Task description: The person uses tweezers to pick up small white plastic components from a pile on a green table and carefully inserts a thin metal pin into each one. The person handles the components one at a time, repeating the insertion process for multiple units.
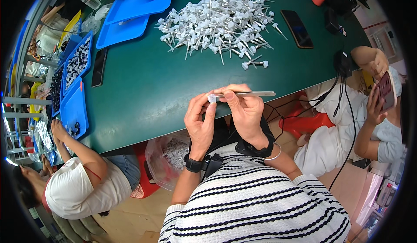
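Near the front edge of the green table, my two hands meet over a small white round plastic part (212, 98). My left hand (200, 117) pinches that part between thumb and fingertips. In my right hand (246, 112) is a pair of metal tweezers (256, 94), held level, with the tips at the white part and the other end pointing right. Whether the tips grip the part or only touch it, I cannot tell. Farther back lies a large heap of white plastic pieces with thin metal stems (217, 23). A few loose ones sit at its near right edge.
Phones lie on the table (173, 82), one black phone (296, 29) at right, another (99, 67) at left. Blue trays (126, 32) stand at the left. A clear bag (158, 169) hangs below the edge. People sit on both sides; black cables (343, 76) drop at right.
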The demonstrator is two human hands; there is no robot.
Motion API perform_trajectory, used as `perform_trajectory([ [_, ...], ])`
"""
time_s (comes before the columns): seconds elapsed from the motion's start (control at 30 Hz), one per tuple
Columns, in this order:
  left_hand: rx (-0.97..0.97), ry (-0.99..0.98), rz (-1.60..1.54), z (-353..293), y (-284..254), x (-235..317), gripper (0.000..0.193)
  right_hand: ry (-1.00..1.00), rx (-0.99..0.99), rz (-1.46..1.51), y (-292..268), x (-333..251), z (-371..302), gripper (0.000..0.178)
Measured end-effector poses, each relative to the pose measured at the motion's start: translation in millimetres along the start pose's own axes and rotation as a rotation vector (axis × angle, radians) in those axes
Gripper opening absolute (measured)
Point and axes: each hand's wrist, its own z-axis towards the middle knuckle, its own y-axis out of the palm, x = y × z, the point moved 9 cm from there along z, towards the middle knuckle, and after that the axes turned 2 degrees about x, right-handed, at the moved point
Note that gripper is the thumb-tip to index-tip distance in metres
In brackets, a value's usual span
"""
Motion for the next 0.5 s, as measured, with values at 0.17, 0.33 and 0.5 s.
perform_trajectory([
  [0.17,0.027,0.071,0.084,-1.4,-1.5,0.1,0.029,-0.051,-0.047,-0.068,3.1,-0.1,2.5,0.017],
  [0.33,0.037,0.107,0.149,-2.4,-1.9,0.1,0.031,-0.080,-0.074,-0.144,4.1,0.9,1.0,0.016],
  [0.5,0.040,0.103,0.166,-2.5,-1.7,0.5,0.031,-0.108,-0.052,-0.143,3.3,-1.2,1.7,0.015],
])
